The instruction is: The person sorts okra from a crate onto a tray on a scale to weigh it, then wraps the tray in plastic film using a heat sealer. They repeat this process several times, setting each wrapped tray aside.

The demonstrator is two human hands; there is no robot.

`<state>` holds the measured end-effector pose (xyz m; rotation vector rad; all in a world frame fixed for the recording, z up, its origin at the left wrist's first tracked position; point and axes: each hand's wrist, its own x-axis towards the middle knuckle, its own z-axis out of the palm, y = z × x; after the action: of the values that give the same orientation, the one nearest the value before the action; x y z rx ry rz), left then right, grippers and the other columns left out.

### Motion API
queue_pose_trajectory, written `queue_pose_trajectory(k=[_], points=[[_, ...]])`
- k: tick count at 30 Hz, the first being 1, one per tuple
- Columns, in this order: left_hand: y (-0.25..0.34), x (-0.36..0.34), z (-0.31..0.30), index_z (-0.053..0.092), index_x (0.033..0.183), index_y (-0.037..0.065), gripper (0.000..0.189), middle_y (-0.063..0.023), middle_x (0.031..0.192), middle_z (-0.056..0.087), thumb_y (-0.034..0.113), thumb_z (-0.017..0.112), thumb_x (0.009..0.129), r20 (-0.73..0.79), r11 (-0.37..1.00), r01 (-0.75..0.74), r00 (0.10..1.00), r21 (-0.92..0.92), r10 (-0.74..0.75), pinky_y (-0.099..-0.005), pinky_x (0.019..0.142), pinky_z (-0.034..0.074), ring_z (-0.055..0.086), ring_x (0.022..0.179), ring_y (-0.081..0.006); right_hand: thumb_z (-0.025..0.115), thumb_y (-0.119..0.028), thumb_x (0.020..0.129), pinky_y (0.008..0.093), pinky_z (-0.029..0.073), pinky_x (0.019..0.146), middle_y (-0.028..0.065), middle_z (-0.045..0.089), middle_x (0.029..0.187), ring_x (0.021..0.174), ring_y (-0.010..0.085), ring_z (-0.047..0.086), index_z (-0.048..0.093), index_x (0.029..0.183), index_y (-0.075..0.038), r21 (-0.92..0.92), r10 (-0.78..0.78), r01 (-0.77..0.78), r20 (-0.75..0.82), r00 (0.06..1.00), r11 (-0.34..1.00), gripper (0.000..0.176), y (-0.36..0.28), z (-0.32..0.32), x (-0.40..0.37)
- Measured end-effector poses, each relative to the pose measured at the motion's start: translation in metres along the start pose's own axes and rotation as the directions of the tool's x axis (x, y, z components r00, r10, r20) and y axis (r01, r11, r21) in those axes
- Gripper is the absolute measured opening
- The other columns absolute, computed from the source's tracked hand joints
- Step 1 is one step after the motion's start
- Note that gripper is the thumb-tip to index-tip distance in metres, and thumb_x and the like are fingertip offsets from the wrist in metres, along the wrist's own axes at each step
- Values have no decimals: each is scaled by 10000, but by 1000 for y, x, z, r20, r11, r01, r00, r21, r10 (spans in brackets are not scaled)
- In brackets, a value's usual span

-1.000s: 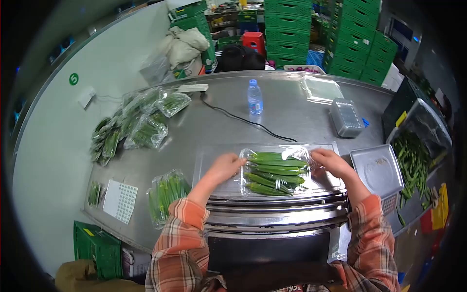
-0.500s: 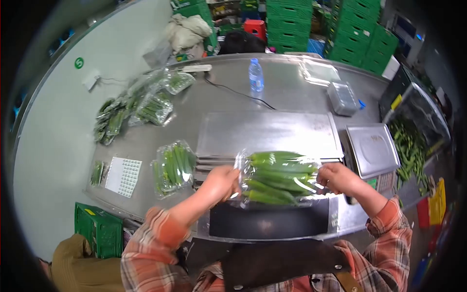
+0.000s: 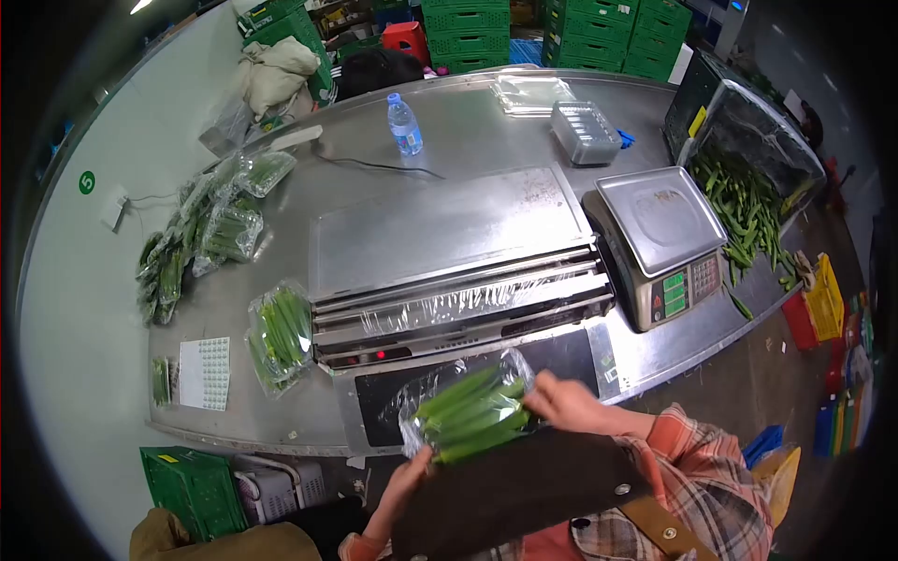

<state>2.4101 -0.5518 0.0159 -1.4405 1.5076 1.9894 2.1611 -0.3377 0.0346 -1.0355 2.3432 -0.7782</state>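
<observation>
- State: okra pack (image 3: 466, 409) is off the worktop (image 3: 486, 131), held tilted in the air just past its near edge, in front of the black plate (image 3: 572, 359) of the wrapping machine (image 3: 440, 224).
- Hands: right hand (image 3: 567, 404) is closed on the pack's right end. Left hand (image 3: 418, 462) grips the lower left corner from below, its fingers partly hidden behind a dark apron. Both look like narrow edge grips.
- Drop risk: the pack hangs over the gap between body and worktop edge. The wrap is slick and only the ends are held, so a slip likely sends it to the floor (image 3: 734, 383) or toward the green crate (image 3: 192, 477) under the near-left corner.
- Wrap risk: pinching stretched wrap while it carries the pods' weight could open a fold. With the pack tilted, pods could then slide out of the low end.
- Heat risk: the black plate looks like a sealing plate, but whether it is hot cannot be told. If it is, a knuckle or the pack underside resting there could burn or melt through.
- Snag risk: the film (image 3: 440, 307) stretched across the machine front is near, and a loose flap on the pack could cling to it.
- Knock risk: a wrapped pack (image 3: 278, 329) lies near the near-left edge, and a wide left-elbow swing could push it off.
</observation>
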Motion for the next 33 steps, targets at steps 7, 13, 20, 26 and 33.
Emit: queue_pose_trajectory(k=[7,13,20,26,33], points=[[39,-5,-19,658,885,-1,163,14,698,593,116,619,778,593,792,-607,661,62,460,-243,599,436,549,673,-92,563,-217,903,319,470,690,38,605,850,804,155,581,586,896,-29,659,-523,317,137,841,682,190,-7,2,50],[108,-31,55,606,963,9,160,-83,1045,593,40,577,809,550,576,-711,315,-403,773,-253,801,433,534,959,-104,517,-224,927,328,453,768,63,594,943,886,170,569,551,1003,-25,655,-543,-64,673,502,753,215,-48,26,22],[60,-53,-8,447,1312,10,454,-135,1259,522,238,528,927,455,926,-325,807,-191,377,-344,996,368,512,1136,-213,464,-231,956,337,433,859,93,581,1051,981,188,555,510,1129,-21,553,-414,-152,754,510,819,276,-39,4,14],[41,-45,-29,483,1248,13,377,-95,1148,570,247,439,956,-201,866,-460,845,197,495,-312,905,435,539,1063,-162,418,-238,980,346,416,937,118,569,1144,1063,204,543,475,1237,-17,363,-367,111,780,506,925,343,-72,53,50],[110,55,-151,404,1321,12,687,-157,1274,497,566,409,915,-688,349,-763,644,-544,335,-432,915,454,518,1114,-318,458,-279,967,261,499,772,67,622,942,833,125,598,526,1181,-13,735,-421,-3,392,818,678,348,-75,-44,120]])
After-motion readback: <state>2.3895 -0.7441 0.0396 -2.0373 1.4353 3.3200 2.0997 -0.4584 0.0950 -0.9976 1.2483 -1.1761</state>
